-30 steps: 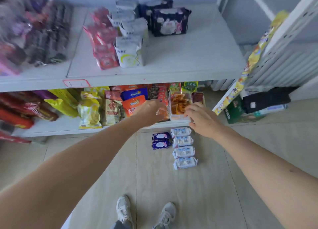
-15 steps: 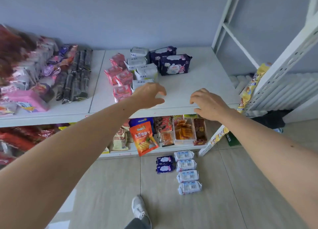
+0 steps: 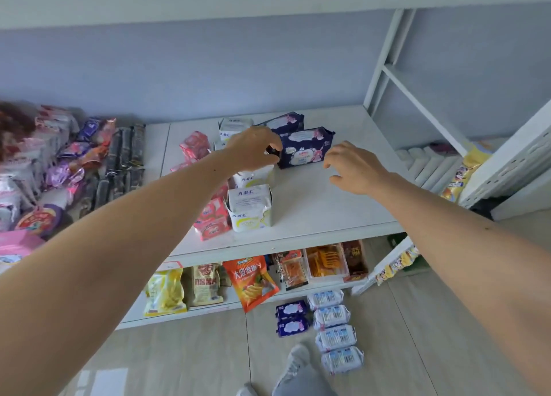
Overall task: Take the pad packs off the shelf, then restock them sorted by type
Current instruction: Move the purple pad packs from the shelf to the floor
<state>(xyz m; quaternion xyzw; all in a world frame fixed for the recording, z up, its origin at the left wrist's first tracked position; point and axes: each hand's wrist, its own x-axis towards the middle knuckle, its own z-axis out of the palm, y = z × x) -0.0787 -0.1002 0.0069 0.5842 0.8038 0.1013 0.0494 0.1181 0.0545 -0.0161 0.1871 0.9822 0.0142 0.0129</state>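
The left hand point(image 3: 253, 148) is held over the middle of the white shelf point(image 3: 322, 205), its fingers curled downward at the left end of the front navy pad pack point(image 3: 307, 151); whether that end is actually pinched cannot be told, since the fingertips overlap it. The right hand point(image 3: 354, 169) is held just beside the pack's right end, fingers loosely spread and bent, nothing gripped, with a small gap seen between fingertips and wrapper. A 2nd navy pack point(image 3: 286, 121) is stood directly behind the 1st, nearer the wall. Left of these, white packs are lined front to back: the nearest white pack point(image 3: 250, 208) is stood close to the shelf's front edge, another white pack point(image 3: 253, 176) is partly covered by the left wrist, and a rear white pack point(image 3: 234, 126) is seen by the wall. Pink packs point(image 3: 211, 220) are ranged in a row just left of the white ones. On the floor point(image 3: 185, 351) below, 2 navy packs point(image 3: 290, 318) are laid beside a column of 4 pale blue-and-white packs point(image 3: 335, 330). Snack bags point(image 3: 253, 282) are stacked on the lower shelf. Mixed packets point(image 3: 53, 169) are heaped on the shelf section to the far left. A grey shoe point(image 3: 295, 363) is seen at the bottom edge.
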